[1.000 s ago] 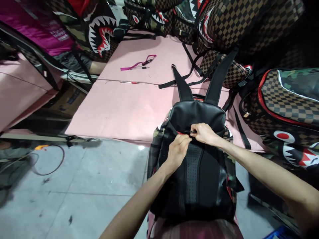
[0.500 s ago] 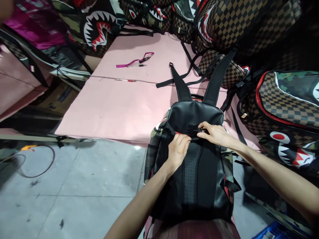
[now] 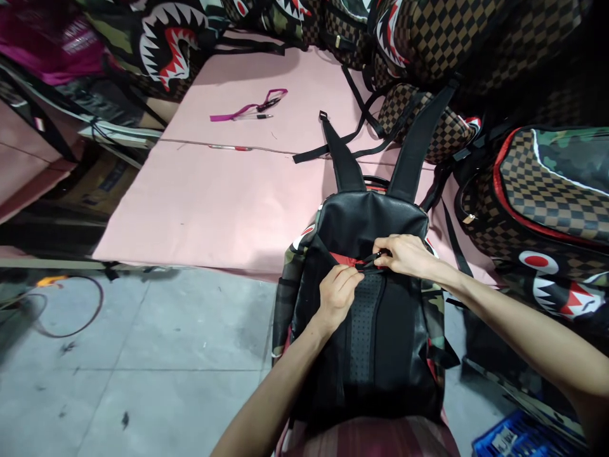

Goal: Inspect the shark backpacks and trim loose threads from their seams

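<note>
Pinching the zipper pull [image 3: 372, 258] with my right hand [image 3: 403, 254], I grip the black backpack [image 3: 380, 336] with my left hand [image 3: 337, 296], fingers closed on the cloth just beside it. The backpack lies half on the pink table [image 3: 214, 203], straps pointing away from me. Other bags [image 3: 547, 190] are piled near.

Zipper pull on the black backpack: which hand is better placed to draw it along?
Probably the right: the right hand pinches the zipper pull, while the left hand grips the backpack fabric just beside it, bracing the panel.
</note>
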The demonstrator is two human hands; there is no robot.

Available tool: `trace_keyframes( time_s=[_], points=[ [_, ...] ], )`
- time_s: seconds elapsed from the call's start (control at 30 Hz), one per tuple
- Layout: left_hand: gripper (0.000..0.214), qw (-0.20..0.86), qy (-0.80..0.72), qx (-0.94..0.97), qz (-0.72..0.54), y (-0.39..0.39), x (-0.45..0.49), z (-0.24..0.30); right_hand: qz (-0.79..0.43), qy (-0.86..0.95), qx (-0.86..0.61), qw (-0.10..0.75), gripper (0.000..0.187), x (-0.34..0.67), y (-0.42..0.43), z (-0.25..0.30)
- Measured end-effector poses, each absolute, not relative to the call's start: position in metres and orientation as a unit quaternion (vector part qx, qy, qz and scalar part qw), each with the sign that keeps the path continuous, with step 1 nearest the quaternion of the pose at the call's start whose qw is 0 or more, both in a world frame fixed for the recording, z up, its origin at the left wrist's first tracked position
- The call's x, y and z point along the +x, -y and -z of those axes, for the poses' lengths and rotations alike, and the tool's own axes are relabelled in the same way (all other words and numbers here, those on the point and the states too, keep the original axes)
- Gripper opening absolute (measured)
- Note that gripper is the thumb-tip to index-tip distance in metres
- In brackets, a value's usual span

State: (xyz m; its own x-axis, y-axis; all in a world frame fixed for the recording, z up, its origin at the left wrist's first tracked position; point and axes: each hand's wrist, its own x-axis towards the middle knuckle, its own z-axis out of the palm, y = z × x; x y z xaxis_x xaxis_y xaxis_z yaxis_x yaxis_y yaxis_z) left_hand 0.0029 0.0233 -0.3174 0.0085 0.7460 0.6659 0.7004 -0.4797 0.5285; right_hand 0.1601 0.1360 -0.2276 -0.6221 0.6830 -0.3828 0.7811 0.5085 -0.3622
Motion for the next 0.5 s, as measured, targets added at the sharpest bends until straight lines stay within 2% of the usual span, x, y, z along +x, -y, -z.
trace_keyframes(
  time_s=[0.17, 0.5],
  points=[
    [0.019, 0.041, -0.512, 0.71, -0.481, -0.023, 0.001, 0.318, 0.27, -0.856, 0.425, 0.119, 0.009, 0.157, -0.139, 0.229],
    [0.021, 0.053, -0.522, 0.706, -0.476, -0.024, 0.001, 0.32, 0.358, -0.822, 0.433, 0.092, 0.009, 0.16, -0.145, 0.241]
  ],
)
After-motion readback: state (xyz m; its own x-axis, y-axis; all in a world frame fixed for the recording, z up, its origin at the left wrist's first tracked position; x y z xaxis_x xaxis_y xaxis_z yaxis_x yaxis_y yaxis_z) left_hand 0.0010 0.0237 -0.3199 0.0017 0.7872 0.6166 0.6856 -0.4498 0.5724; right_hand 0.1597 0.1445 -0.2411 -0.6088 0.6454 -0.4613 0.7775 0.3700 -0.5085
